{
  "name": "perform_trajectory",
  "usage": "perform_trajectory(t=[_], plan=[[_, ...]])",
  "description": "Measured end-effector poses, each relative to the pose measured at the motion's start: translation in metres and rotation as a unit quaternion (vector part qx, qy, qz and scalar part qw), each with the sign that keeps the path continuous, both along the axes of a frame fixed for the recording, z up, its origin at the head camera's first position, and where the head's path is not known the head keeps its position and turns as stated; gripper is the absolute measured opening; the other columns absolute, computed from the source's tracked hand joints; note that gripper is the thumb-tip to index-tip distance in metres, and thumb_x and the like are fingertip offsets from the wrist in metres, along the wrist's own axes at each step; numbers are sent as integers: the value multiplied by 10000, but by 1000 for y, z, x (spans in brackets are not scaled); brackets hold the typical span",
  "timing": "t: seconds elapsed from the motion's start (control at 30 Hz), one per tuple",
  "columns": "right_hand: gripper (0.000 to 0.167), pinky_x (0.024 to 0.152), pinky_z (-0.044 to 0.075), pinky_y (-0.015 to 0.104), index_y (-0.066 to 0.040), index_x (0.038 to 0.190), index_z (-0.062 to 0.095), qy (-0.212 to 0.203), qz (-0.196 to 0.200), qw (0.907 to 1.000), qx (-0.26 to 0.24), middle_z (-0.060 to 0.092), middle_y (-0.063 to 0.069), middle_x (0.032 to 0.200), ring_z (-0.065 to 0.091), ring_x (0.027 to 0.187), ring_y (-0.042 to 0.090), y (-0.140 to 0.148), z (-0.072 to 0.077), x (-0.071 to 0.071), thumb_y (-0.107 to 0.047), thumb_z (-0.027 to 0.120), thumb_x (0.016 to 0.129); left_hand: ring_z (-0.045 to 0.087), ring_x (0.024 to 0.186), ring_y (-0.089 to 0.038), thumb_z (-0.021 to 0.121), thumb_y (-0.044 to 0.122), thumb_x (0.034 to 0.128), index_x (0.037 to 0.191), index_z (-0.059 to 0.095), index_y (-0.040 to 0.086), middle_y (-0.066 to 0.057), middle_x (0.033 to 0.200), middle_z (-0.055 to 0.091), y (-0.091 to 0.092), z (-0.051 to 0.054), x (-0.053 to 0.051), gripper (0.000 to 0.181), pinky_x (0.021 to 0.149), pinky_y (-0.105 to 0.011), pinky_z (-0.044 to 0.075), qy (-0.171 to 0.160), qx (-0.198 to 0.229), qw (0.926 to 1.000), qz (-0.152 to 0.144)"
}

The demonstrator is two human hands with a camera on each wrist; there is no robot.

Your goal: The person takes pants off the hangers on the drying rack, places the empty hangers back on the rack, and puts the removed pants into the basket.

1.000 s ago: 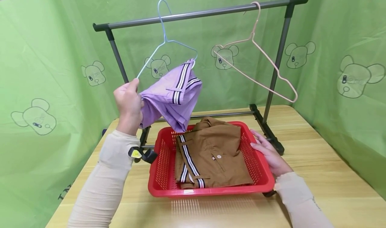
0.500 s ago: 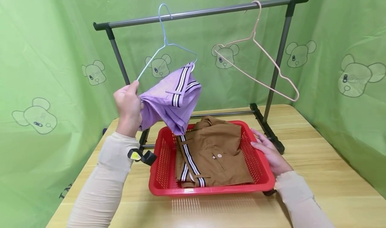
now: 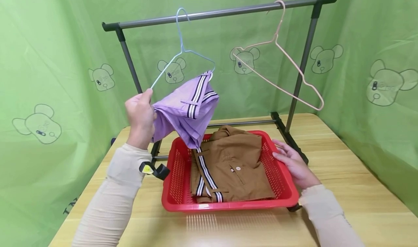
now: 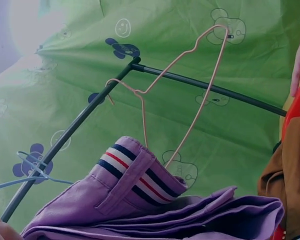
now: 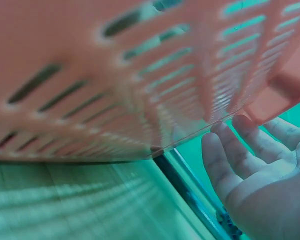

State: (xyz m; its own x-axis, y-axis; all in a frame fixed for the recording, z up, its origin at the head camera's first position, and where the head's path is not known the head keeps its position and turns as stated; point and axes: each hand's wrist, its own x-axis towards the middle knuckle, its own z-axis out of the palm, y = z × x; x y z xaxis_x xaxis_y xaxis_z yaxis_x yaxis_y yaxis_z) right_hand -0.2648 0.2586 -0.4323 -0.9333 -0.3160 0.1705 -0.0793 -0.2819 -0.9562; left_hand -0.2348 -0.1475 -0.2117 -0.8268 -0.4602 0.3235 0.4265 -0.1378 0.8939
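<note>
My left hand (image 3: 141, 112) grips the lower left corner of a blue hanger (image 3: 169, 62), with purple trousers (image 3: 183, 98) gathered beside the fingers. The hanger's hook is over the rack's bar (image 3: 222, 13). In the left wrist view the purple trousers (image 4: 80, 202) show a striped waistband. With thumb over the rim and fingers outside, my right hand (image 3: 295, 165) holds the right side of a red basket (image 3: 228, 205). Folded brown trousers (image 3: 228, 167) lie in it. Fingertips touch the basket's outer side (image 5: 190, 85) in the right wrist view.
A pink hanger (image 3: 277, 89) hangs at the right of the bar, nothing on it. The rack's right post (image 3: 302, 69) and black foot (image 3: 290, 141) stand behind the basket. Green cloth (image 3: 359, 130) surrounds the wooden table (image 3: 346, 160).
The blue hanger's hook has moved down and slightly right at the bar. The purple trousers and my left hand have lowered a little with it. My right hand stays on the basket rim.
</note>
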Motion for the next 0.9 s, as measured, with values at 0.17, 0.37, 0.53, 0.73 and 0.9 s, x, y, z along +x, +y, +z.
perform_trajectory(t=[0.17,0.37,0.53,0.73,0.9], plan=[[336,826,546,289,-183,1310,490,190,64,9997,-157,567,12,1232,634,1036,124,5,5,-1,-36,482,1008,283,344,-53,563,117,973,534,387,156,64,454,336,0,-2,0,475,316,-182,226,-87,-17,10000,-2],[310,880,514,250,-151,1290,460,458,104,9987,-211,564,-9,1267,595,1102,108,15,17,0,-9,446,1014,293,350,-57,570,140,973,532,382,156,61,456,340,-1,-4,1,480,325,-182,241,-227,-71,9997,-15],[320,902,511,285,-115,1306,456,676,316,9964,-406,579,4,1260,604,1115,152,21,35,1,12,431,1014,290,352,-57,571,151,974,531,380,159,61,453,334,-1,-6,2,482,335,-182,241,-239,-110,9996,-28],[332,886,517,273,-92,1292,501,767,475,9942,-590,590,19,1258,605,1122,159,24,55,2,53,419,1005,294,355,-59,568,164,978,543,393,156,60,445,339,-2,-11,3,469,340,-185,249,-354,-112,9993,-37],[307,888,514,265,-97,1288,489,822,332,9956,-288,590,6,1250,606,1118,138,24,66,4,22,432,1010,286,351,-61,570,176,978,542,383,158,60,441,327,-2,-14,4,475,340,-188,247,-384,-161,9991,-33]])
